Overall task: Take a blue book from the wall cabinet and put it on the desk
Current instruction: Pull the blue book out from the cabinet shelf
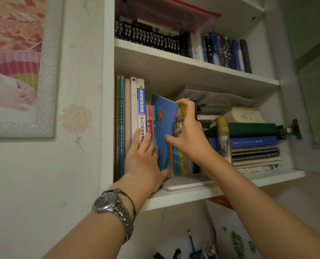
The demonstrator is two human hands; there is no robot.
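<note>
A blue book (164, 128) with a ladybird on its cover stands tilted and partly pulled out of the upright row on the lower shelf of the white wall cabinet (192, 193). My right hand (188, 133) grips its front edge, thumb on the cover and fingers curled over the top. My left hand (144, 159), with a ring and a wristwatch, lies flat against the spines of the books just left of it, thumb under the blue book's lower corner. The desk is not in view.
Upright books (129, 124) fill the shelf's left side, and a pile of lying books (249, 143) fills the right. A white keyboard (183, 182) lies at the shelf's front. The upper shelf (192, 62) holds dark volumes. A framed picture (19, 68) hangs on the left wall. The cabinet door hinge (290, 129) is at right.
</note>
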